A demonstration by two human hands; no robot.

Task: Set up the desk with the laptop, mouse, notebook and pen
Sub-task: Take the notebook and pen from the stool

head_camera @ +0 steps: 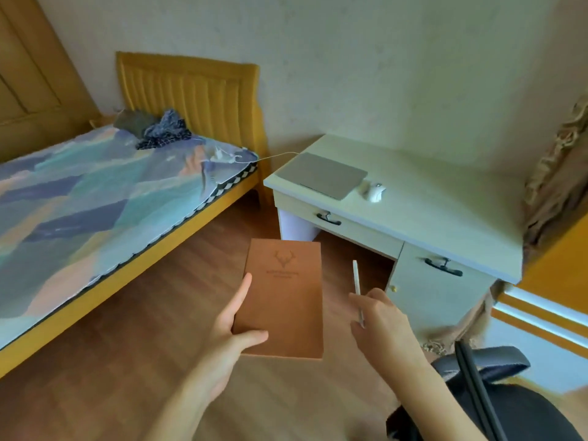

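holding the brown notebook clamped in my left hand, pen pinched in my right hand, above the floor; closed laptop and mouse lie on the surface, chair at my right.

Soft, even daylight — faint shadows, slight overall blur, wide-angle bending at the edges.

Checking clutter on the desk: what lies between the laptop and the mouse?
Nothing: in the head view the closed laptop and white mouse lie side by side with only a bare strip of desk between them.
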